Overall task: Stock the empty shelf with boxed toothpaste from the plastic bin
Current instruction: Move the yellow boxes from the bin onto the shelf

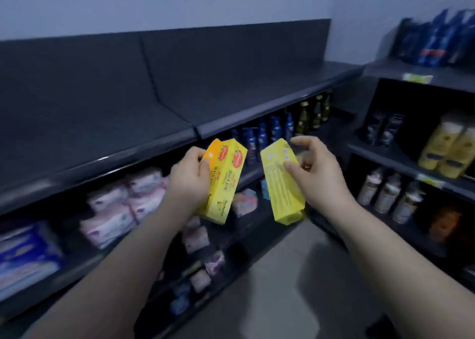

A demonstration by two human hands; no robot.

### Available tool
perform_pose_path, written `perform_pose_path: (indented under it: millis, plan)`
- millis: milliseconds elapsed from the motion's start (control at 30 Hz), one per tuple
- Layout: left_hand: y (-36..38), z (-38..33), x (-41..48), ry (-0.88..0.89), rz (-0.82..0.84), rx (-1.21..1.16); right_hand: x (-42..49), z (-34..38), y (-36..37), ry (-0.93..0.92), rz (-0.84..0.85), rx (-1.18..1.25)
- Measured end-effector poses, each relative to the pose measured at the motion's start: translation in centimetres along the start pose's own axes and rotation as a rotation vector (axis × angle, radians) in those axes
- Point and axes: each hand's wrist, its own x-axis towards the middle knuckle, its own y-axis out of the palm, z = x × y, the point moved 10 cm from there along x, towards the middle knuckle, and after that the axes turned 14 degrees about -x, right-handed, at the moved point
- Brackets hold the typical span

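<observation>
My left hand [189, 178] grips a pair of yellow toothpaste boxes [226, 181] with red logos, held side by side and tilted, just below the front lip of the dark top shelf [108, 112]. My right hand [317, 170] holds another yellow toothpaste box [281, 184], plain printed side toward me, thumb on its face and fingers curled behind its top. That top shelf has nothing on it. The plastic bin is out of view.
Lower shelves on the left carry soft white, pink and blue packs [123, 205]. Dark blue bottles [272, 132] and green bottles [312, 112] stand under the top shelf. A second rack on the right holds yellow bottles [449, 148], pale bottles [390, 197] and blue bags [437, 37]. Grey floor [295, 274] lies below.
</observation>
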Motion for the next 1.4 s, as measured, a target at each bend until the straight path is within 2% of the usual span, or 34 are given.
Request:
perform_pose_path:
  millis: [133, 233, 300, 433, 567, 700, 867, 1000, 1133, 1233, 1400]
  plan:
    - [-12.8, 4.9, 2.2, 0.023, -0.133, 0.110, 3.3, 9.7, 9.1, -0.079, 0.125, 0.105]
    - [-21.6, 7.9, 3.2, 0.008, -0.253, 0.225, 4.3, 16.6, 16.3, -0.046, 0.390, 0.353]
    - [-26.7, 9.7, 3.5, -0.023, -0.334, 0.282, 4.8, 21.3, 20.2, -0.130, 0.496, 0.369]
    - [-34.5, 12.2, 3.6, -0.036, -0.447, 0.424, 6.9, 28.9, 25.5, -0.396, 0.432, 0.110]
    - [-39.7, 14.7, 3.2, -0.067, -0.510, 0.559, 7.5, 34.6, 30.5, -0.592, 0.466, -0.075]
    - [-43.9, 17.4, 1.7, -0.172, -0.577, 0.637, 7.1, 39.8, 34.7, -0.764, 0.510, -0.017]
    - [-48.9, 20.8, -1.1, -0.361, -0.660, 0.757, 6.1, 45.4, 40.6, -0.885, 0.575, 0.107]
    - [-51.9, 23.8, -2.5, -0.458, -0.628, 0.858, 5.4, 49.0, 45.8, -0.928, 0.599, 0.115]
    - [-53.5, 26.3, -1.5, -0.477, -0.551, 0.877, 5.2, 52.4, 51.2, -0.972, 0.602, -0.025]
    - [-53.9, 27.4, 1.1, -0.441, -0.477, 0.918, 6.4, 54.5, 54.2, -0.954, 0.588, -0.139]
    - [-54.1, 26.8, 6.8, -0.277, -0.397, 0.910, 8.7, 56.9, 57.4, -0.902, 0.556, -0.332]
